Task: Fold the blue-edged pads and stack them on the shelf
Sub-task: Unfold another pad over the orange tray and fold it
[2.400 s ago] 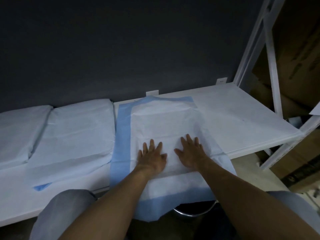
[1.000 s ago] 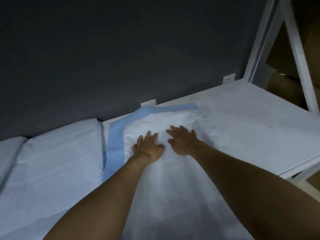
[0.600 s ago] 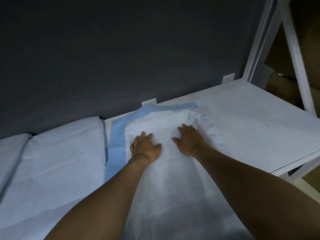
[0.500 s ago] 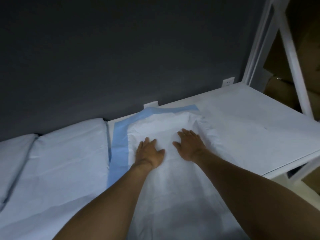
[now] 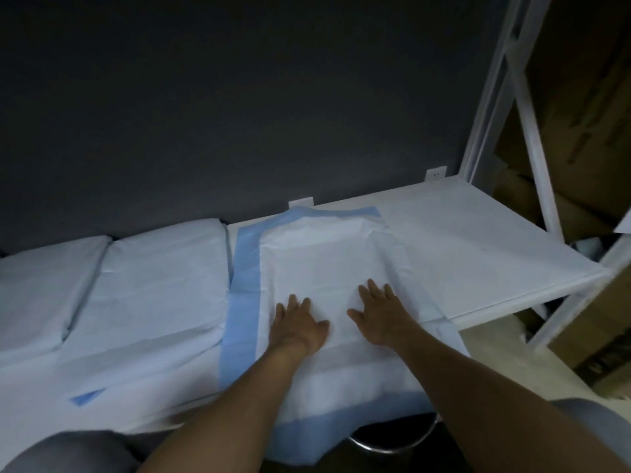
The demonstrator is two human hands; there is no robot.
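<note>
1. Head view is showing the blue-edged pad (image 5: 324, 261) lying open across the middle of the white shelf (image 5: 478, 254). Its near blue edge is hanging over the front lip and its far edge is reaching the dark wall (image 5: 239, 97).
2. Both hands are pressing flat on it, side by side near the front. The left hand (image 5: 298, 327) and the right hand (image 5: 380, 317) have their fingers straight and spread, gripping nothing.
3. I am reading this as smoothing before a fold. To do it well, the palms should be sweeping outward from the centre and pushing wrinkles toward the edges. The left blue band should then be coming over squarely.
4. Counting the pads, one is lying open. Two piles of folded pads are sitting on its left: the nearer pile (image 5: 164, 268) just beside the blue band, the farther pile (image 5: 44, 278) beyond it. I cannot tell how many pads each is holding. One blue corner (image 5: 87, 399) is poking out beneath the nearer pile.
5. Further out, two wall brackets (image 5: 301, 202) (image 5: 436, 173) are showing. One chrome stool ring (image 5: 392, 445) is sitting below the shelf.
</note>
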